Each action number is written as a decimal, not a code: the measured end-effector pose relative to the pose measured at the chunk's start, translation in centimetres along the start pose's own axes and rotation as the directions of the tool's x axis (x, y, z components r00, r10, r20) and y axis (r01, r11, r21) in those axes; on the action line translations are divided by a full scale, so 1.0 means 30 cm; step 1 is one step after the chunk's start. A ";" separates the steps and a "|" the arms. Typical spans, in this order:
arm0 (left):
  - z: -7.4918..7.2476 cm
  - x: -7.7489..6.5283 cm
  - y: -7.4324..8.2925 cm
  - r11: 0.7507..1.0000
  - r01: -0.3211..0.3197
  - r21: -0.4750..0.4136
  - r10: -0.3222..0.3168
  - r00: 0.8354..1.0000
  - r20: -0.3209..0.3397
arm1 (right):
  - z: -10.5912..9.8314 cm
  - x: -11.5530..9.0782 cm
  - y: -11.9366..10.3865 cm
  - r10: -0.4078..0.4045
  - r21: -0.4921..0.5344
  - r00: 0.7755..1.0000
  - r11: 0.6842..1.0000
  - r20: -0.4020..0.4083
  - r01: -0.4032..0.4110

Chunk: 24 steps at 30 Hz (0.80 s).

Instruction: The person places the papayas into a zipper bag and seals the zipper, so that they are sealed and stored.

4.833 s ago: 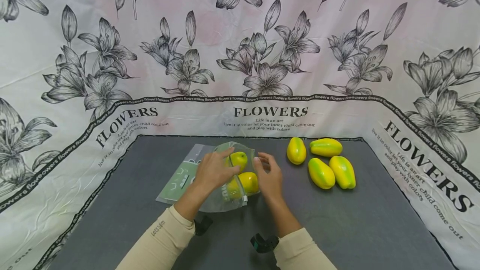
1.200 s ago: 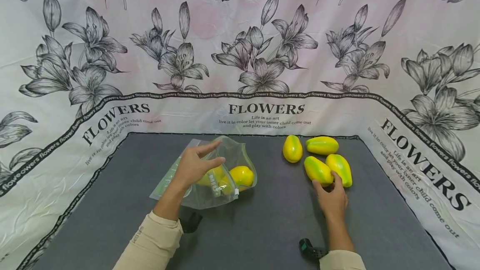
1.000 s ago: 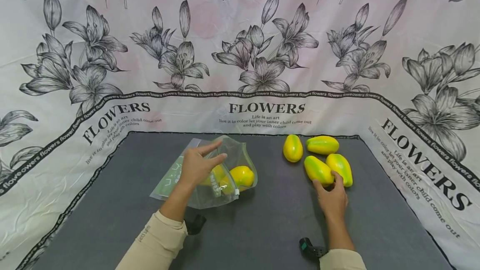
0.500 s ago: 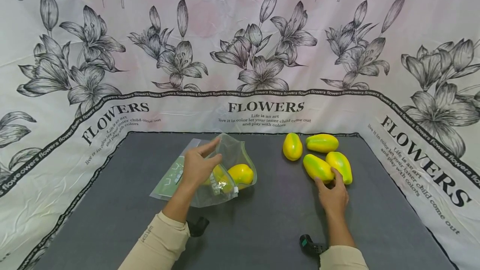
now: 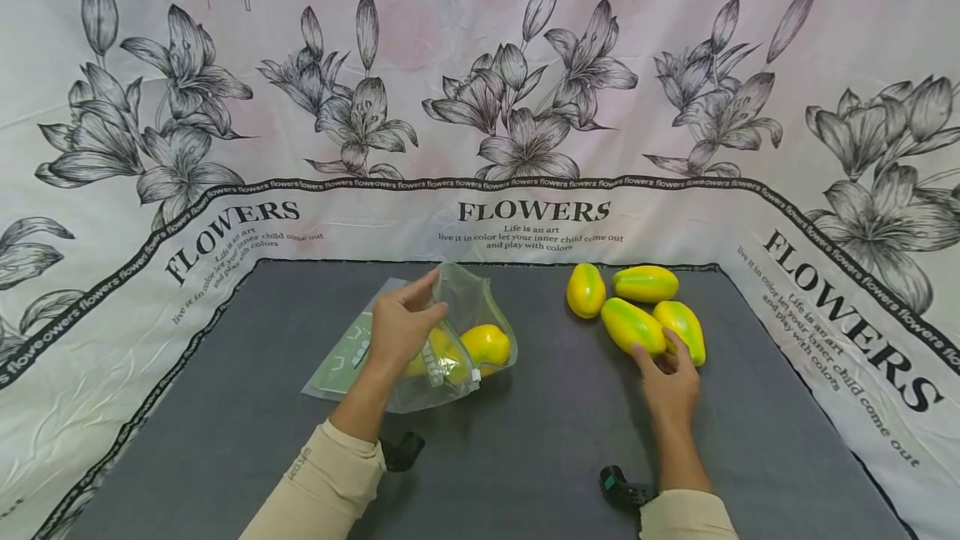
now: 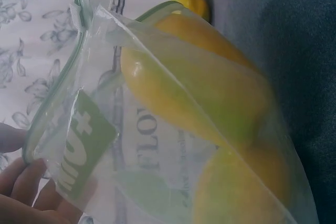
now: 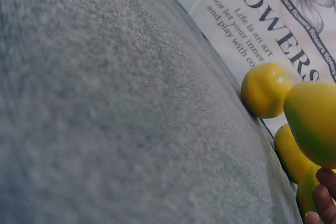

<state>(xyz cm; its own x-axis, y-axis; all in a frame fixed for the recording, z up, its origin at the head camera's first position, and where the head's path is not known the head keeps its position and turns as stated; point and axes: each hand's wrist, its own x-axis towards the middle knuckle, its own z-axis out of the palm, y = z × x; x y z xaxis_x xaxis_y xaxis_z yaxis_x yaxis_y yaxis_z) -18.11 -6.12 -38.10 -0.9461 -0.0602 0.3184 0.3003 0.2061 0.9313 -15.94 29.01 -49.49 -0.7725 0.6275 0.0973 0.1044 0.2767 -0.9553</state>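
In the head view my left hand (image 5: 397, 330) pinches the rim of a clear zip bag (image 5: 420, 394) with green print, its mouth held spread toward the right. Inside the bag lie yellow-green oblong fruits (image 5: 486, 345), mango-like in shape; in the left wrist view two fruits (image 6: 194, 77) show through the plastic. The fingers (image 6: 26, 182) in that view hold the bag's zip edge. My right hand (image 5: 670, 386) grips another yellow-green fruit (image 5: 632, 326) by its near end, thumb and fingers on either side. That fruit (image 7: 315, 121) looms in front of the others in the right wrist view.
Three more fruits stay on the dark grey table (image 5: 540, 440): one at the left of the group (image 5: 586, 291), one at the back (image 5: 646, 284), one at the right (image 5: 681, 330). A white flower-printed cloth (image 5: 390, 223) rises behind and along both sides.
My right hand has gone from the bag to the fruits at right and taken hold of one, which has just shifted slightly up and left. The left hand stays at the bag, its thumb and finger now closer together.
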 end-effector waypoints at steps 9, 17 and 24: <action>0.005 0.000 0.005 0.999 0.010 -0.040 -0.010 1.000 -0.004 | -0.005 -0.018 -0.055 -0.005 0.205 0.998 0.979 0.065 -0.009; 0.011 -0.002 0.015 0.997 0.033 -0.066 -0.034 0.999 -0.009 | 0.003 -0.053 -0.133 -0.047 0.272 0.990 0.962 0.132 0.010; 0.015 -0.001 0.016 0.997 0.035 -0.075 -0.036 0.999 -0.013 | 0.047 -0.092 -0.182 -0.141 0.234 0.965 0.968 0.219 0.089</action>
<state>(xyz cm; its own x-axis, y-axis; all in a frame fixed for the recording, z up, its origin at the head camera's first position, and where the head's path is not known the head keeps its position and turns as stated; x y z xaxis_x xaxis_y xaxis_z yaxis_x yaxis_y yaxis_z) -18.00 -5.58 -37.74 -0.9546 -0.0807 0.2866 0.2750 0.1304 0.9526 -15.24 24.74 -44.93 -0.8977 0.4075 0.1677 -0.1137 0.1535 -0.9816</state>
